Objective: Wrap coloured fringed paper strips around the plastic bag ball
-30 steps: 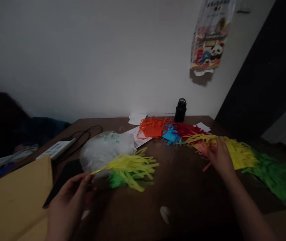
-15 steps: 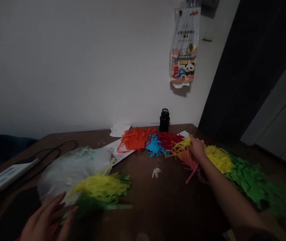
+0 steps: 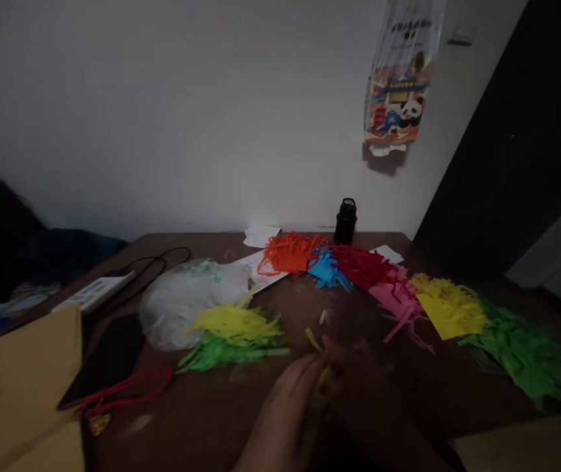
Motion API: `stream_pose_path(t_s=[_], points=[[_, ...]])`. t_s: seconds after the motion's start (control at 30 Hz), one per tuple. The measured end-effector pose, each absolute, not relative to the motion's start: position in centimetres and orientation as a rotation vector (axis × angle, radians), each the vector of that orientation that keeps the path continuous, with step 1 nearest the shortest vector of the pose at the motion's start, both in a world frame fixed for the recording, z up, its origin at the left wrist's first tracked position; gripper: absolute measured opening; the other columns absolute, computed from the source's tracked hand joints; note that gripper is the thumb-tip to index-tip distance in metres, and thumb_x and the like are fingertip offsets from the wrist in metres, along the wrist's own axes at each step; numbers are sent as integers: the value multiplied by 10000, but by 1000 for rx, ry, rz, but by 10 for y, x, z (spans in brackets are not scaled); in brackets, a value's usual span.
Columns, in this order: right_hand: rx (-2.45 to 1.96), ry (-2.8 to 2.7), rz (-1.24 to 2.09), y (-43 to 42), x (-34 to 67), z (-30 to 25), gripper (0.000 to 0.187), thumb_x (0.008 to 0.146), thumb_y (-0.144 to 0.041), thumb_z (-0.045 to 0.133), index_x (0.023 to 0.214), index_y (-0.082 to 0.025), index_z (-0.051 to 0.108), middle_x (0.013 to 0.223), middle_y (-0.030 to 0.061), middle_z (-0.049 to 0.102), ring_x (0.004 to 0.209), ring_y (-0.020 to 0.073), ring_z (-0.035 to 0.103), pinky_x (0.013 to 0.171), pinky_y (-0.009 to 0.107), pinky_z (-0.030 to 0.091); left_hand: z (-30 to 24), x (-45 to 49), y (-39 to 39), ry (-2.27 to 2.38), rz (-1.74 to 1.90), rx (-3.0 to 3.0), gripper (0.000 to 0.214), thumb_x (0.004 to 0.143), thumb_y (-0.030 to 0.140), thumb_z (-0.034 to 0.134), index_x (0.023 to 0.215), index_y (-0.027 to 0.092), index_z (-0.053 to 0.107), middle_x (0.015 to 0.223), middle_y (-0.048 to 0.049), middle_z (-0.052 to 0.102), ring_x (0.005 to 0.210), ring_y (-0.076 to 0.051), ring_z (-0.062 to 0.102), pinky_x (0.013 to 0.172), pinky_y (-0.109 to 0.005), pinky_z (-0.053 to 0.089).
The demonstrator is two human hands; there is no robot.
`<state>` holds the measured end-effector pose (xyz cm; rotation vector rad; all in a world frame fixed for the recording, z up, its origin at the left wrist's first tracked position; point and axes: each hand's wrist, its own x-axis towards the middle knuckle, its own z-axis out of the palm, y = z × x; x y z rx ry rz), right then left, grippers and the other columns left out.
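Both my hands meet low in the middle of the brown table (image 3: 241,419), and both are smeared by motion. My left hand (image 3: 283,410) has its fingers drawn together around a thin yellow paper strip (image 3: 316,342) that sticks up between the hands. My right hand (image 3: 371,393) is a dark blur just right of it, its fingers not readable. To the left of the hands lies a bundle of yellow fringe (image 3: 234,322) on top of green fringe (image 3: 219,353), beside a clear plastic bag (image 3: 185,301).
Cut paper heaps run along the back and right: orange (image 3: 288,252), blue (image 3: 327,267), red (image 3: 364,265), pink (image 3: 396,298), yellow (image 3: 450,309), green (image 3: 526,357). A black bottle (image 3: 345,221) stands by the wall. At left lie a brown envelope (image 3: 19,387), a black phone (image 3: 108,354) and a red cord (image 3: 128,387).
My right hand has left the far yellow heap and come back to the front centre. My left hand has let go of the yellow-green bundle and moved right to meet it.
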<state>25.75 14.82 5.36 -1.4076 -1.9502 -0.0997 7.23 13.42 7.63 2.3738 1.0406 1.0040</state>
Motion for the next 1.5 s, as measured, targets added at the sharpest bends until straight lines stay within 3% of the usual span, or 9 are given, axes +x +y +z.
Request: stream_pose_path(t_s=[0.1, 0.23, 0.37, 0.6, 0.77, 0.93, 1.1, 1.2, 1.5], points=[[-1324, -2001, 364, 122, 264, 72, 584, 774, -255, 604, 1347, -263, 493, 1029, 63, 680, 898, 229, 656, 770, 344, 548, 72, 57, 137, 1002, 945, 2306, 510, 832, 62, 456, 1293, 272, 517, 1192, -58, 682, 1077, -179, 650, 921, -285, 541], [-1270, -1895, 816, 115, 277, 99, 468, 766, -263, 641, 1230, -283, 579, 1135, 35, 657, 1008, 210, 630, 859, 329, 507, 65, 45, 134, 1122, 940, 2187, 396, 899, 181, 470, 1285, 242, 529, 1240, -78, 660, 1123, -195, 630, 948, -285, 519], [-1231, -2003, 620, 125, 269, 112, 371, 812, -249, 633, 1182, -250, 617, 1073, 39, 688, 975, 200, 625, 844, 318, 461, 66, 45, 126, 1056, 870, 2139, 444, 877, 149, 473, 1313, 231, 506, 1289, -95, 625, 1163, -205, 602, 975, -285, 493], [-1148, -2185, 304, 127, 251, 112, 141, 784, -79, 664, 764, -216, 690, 760, -15, 671, 757, 150, 591, 799, 319, 365, 59, 32, 127, 1097, 964, 2063, 313, 887, 168, 457, 1152, 230, 612, 1142, -83, 687, 1060, -207, 642, 933, -304, 506], [-1257, -2143, 491, 119, 251, 106, 228, 684, -201, 817, 875, -235, 696, 866, -21, 691, 837, 168, 601, 750, 276, 392, 61, 28, 136, 1138, 1066, 1988, 240, 907, 220, 453, 998, 222, 675, 980, -75, 704, 937, -208, 667, 815, -306, 538], [-1172, -2187, 274, 121, 248, 95, 151, 854, -136, 613, 931, -237, 693, 831, -12, 692, 771, 152, 608, 717, 274, 387, 63, 25, 133, 1112, 1026, 1987, 255, 868, 180, 449, 997, 214, 666, 1041, -89, 688, 1024, -237, 640, 913, -384, 511], [-1048, -2237, -440, 120, 242, 88, 238, 920, -86, 415, 912, -131, 648, 676, 32, 599, 645, 182, 516, 737, 348, 365, 79, 25, 119, 1080, 922, 1984, 720, 704, 53, 493, 1386, 263, 400, 1438, -81, 469, 1329, -244, 433, 1114, -459, 351], [-930, -2315, -506, 110, 234, 94, 318, 921, -50, 334, 870, -150, 632, 698, 46, 612, 679, 190, 523, 852, 399, 362, 94, 39, 115, 1011, 804, 2123, 852, 661, 23, 521, 1444, 295, 323, 1522, -58, 359, 1394, -243, 331, 1155, -469, 284], [-919, -2271, -184, 87, 254, 121, 288, 927, -128, 370, 826, -203, 629, 606, -4, 562, 567, 146, 495, 609, 292, 382, 94, 64, 137, 730, 490, 1612, 433, 756, 134, 578, 1179, 211, 630, 1105, -29, 713, 972, -190, 655, 865, -302, 519]])
